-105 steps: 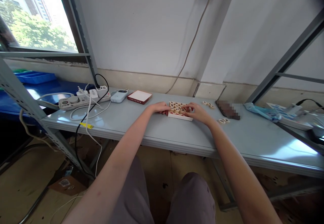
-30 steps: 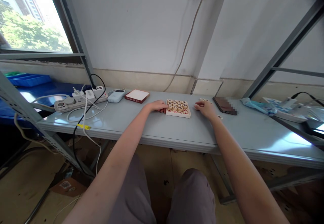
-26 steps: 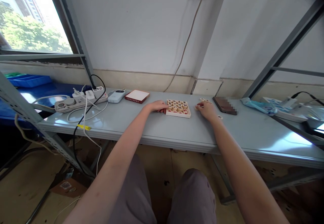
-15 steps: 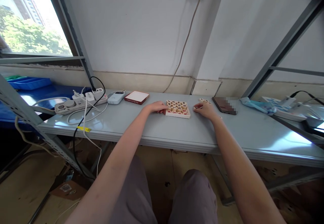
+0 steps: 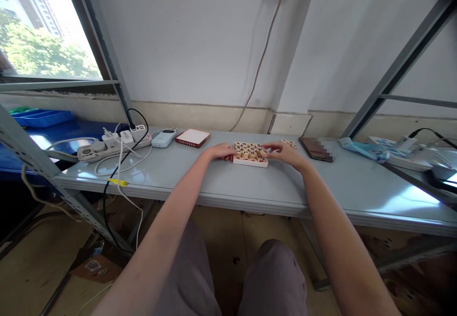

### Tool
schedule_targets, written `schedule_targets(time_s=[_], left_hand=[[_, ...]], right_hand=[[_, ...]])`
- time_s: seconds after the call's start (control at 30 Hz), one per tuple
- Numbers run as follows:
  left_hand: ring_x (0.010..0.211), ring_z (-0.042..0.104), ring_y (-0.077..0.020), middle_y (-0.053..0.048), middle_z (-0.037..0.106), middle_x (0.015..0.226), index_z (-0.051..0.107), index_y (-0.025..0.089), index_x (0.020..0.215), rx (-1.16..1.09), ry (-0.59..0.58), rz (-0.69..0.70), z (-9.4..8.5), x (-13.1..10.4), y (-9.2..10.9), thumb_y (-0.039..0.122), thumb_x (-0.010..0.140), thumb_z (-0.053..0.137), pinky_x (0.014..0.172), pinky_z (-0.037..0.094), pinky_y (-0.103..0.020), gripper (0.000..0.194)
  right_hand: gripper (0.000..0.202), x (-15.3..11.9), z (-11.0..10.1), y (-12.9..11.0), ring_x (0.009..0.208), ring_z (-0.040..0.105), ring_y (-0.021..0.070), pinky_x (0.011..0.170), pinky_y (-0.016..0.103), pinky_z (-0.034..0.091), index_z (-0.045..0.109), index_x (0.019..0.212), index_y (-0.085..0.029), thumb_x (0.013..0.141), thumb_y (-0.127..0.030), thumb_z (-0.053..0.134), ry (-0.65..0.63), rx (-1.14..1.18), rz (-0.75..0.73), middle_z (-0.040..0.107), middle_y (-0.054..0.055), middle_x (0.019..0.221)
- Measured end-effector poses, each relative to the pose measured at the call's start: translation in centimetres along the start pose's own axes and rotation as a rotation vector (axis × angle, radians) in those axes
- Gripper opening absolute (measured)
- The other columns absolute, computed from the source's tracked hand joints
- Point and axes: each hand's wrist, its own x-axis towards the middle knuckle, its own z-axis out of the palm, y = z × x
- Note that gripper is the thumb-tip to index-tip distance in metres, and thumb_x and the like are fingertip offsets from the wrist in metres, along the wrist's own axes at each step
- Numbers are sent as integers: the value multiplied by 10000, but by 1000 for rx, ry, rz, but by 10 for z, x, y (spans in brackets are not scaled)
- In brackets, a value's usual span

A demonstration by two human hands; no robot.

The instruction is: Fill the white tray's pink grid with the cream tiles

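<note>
A shallow white box (image 5: 250, 162) stands on the grey table, filled with rows of round xiangqi pieces (image 5: 246, 150) with black or red characters. Against the box's left side rest the curled fingers of my left hand (image 5: 222, 152), gripping its edge. My right hand (image 5: 283, 154) reaches over the right edge of the box, thumb and fingers pinched around a xiangqi piece (image 5: 264, 153) at the right end of the rows; the fingers partly hide it. A few loose pieces (image 5: 290, 143) lie behind my right hand.
The red-sided box lid (image 5: 193, 138) lies left on the table (image 5: 221, 182), beside a pale power bank (image 5: 164, 138) and a power strip (image 5: 94, 150) with cables. A brown phone-like case (image 5: 315, 148) and a blue plastic packet (image 5: 364, 149) are on the right.
My right hand has moved left, from the table beside the loose pieces to the right end of the box. My left hand stays at the box's left side.
</note>
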Motion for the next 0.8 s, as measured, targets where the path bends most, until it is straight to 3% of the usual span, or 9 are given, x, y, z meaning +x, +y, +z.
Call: schedule_targets(time_s=[0.17, 0.8], left_hand=[[440, 395, -82, -9, 491, 482, 561, 140, 553, 0, 15, -1, 0, -1, 1, 436, 731, 507, 445, 288, -223, 349], [417, 378, -78, -9, 478, 486, 555, 136, 551, -30, -8, 31, -1, -1, -1, 421, 721, 511, 395, 258, -223, 335]], right_hand=[[449, -1, 6, -4, 986, 520, 210, 822, 313, 417, 660, 1011, -253, 610, -454, 670, -74, 9, -15, 605, 30, 1136], [412, -1, 7, -4, 990, 495, 221, 823, 333, 393, 663, 981, -240, 639, -470, 646, -25, -11, -33, 594, 43, 1144]])
